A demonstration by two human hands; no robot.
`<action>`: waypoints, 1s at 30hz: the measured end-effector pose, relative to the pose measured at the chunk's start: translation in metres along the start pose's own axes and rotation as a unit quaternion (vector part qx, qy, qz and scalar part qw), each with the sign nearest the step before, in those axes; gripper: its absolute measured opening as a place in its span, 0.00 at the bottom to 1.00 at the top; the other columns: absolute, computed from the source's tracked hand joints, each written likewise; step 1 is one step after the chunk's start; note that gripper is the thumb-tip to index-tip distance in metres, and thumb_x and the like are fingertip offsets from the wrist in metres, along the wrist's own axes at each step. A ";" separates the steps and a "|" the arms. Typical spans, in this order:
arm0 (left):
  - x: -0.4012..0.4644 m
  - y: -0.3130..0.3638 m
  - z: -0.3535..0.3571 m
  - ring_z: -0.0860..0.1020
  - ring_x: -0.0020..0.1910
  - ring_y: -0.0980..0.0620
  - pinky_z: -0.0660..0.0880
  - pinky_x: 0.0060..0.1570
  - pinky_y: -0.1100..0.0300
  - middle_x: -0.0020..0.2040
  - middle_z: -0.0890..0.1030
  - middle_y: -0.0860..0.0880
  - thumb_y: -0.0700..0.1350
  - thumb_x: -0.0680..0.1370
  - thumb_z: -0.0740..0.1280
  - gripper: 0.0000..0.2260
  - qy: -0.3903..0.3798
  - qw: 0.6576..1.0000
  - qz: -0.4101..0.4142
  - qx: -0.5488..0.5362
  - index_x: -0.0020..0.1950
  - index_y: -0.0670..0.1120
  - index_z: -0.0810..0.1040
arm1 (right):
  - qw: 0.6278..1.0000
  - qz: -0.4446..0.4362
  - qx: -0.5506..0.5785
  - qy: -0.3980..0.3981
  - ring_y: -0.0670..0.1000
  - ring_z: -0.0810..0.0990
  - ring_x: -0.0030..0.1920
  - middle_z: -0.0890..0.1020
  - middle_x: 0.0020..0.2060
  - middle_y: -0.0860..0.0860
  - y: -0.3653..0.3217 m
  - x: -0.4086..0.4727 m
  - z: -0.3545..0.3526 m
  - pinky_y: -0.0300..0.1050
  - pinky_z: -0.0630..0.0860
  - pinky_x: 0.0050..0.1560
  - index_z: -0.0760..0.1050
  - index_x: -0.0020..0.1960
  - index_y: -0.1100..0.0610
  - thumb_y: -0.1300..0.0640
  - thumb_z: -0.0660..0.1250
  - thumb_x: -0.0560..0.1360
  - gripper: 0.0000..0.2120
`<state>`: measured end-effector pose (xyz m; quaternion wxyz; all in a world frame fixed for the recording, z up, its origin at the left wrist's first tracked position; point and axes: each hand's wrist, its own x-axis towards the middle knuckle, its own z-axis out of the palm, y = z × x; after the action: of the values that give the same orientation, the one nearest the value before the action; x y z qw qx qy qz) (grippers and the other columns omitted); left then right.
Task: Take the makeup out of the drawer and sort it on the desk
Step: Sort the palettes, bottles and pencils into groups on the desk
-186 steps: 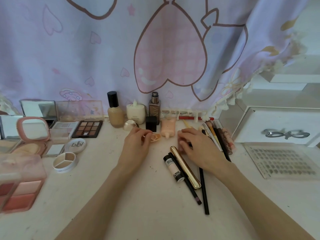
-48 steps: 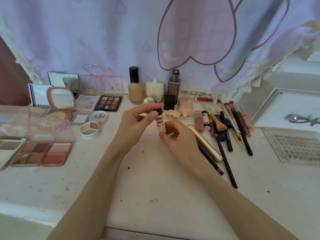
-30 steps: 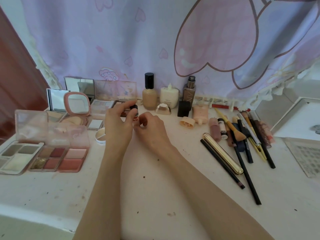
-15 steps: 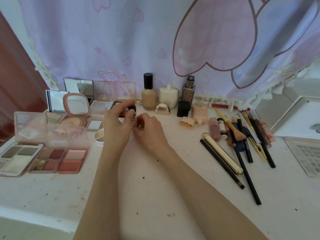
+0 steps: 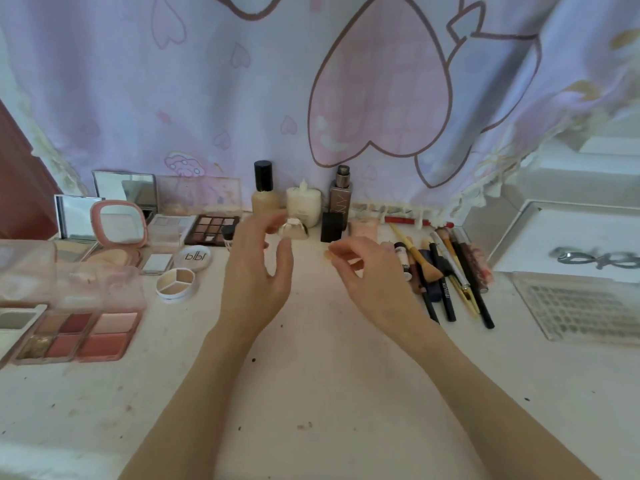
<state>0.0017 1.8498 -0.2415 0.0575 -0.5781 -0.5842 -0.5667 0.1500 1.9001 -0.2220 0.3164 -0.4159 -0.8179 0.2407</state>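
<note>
My left hand [image 5: 256, 271] hovers over the desk [image 5: 311, 393] with relaxed, spread fingers and holds nothing. My right hand [image 5: 370, 278] is just right of it, fingers loosely curled, the tips blurred over a small peach cap [image 5: 328, 252]; no grip shows. A small tube with a black cap [image 5: 228, 234] stands beside the brown eyeshadow palette [image 5: 213, 230]. Bottles line the back: foundation [image 5: 265, 199], a white one [image 5: 304, 206], a brown one [image 5: 341, 199]. Brushes and pencils [image 5: 446, 278] lie in a row on the right.
Open blush palettes [image 5: 86, 336], a pink mirror compact [image 5: 117, 223], a round compact [image 5: 192, 258] and a three-colour pot [image 5: 176, 284] fill the left. A white drawer box [image 5: 571, 244] and a clear sheet [image 5: 581, 306] are on the right. A curtain hangs behind.
Both hands let go of the small black-capped tube, which now stands by the eyeshadow palette. The hands moved right and apart, the right one reaching the peach cap.
</note>
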 end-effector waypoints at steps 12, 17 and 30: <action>-0.024 0.011 0.037 0.55 0.72 0.57 0.53 0.70 0.62 0.73 0.60 0.54 0.53 0.80 0.56 0.22 -0.380 0.908 0.070 0.162 0.73 0.54 0.58 | 0.967 0.122 -0.206 0.089 0.53 0.72 0.54 0.77 0.52 0.53 0.077 0.004 -0.060 0.43 0.64 0.51 0.78 0.54 0.56 0.49 0.66 0.73 0.14; -0.024 0.010 0.039 0.56 0.71 0.57 0.53 0.70 0.61 0.72 0.62 0.55 0.56 0.79 0.53 0.22 -0.389 0.901 0.062 0.180 0.73 0.54 0.59 | 0.937 0.088 -0.338 0.011 0.58 0.71 0.60 0.77 0.55 0.56 0.059 0.026 -0.040 0.52 0.64 0.61 0.79 0.54 0.58 0.45 0.60 0.76 0.19; -0.022 0.009 0.037 0.61 0.69 0.57 0.56 0.69 0.62 0.70 0.65 0.54 0.52 0.80 0.55 0.20 -0.380 0.915 0.036 0.134 0.71 0.52 0.63 | 0.917 0.140 -0.370 -0.060 0.52 0.73 0.42 0.73 0.36 0.52 0.036 0.043 -0.032 0.46 0.68 0.48 0.70 0.40 0.57 0.53 0.58 0.77 0.11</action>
<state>0.0369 1.8601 -0.2654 -0.0711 -0.7574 -0.6113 -0.2181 0.1723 1.9597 -0.2101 0.0532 -0.5981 -0.7995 -0.0124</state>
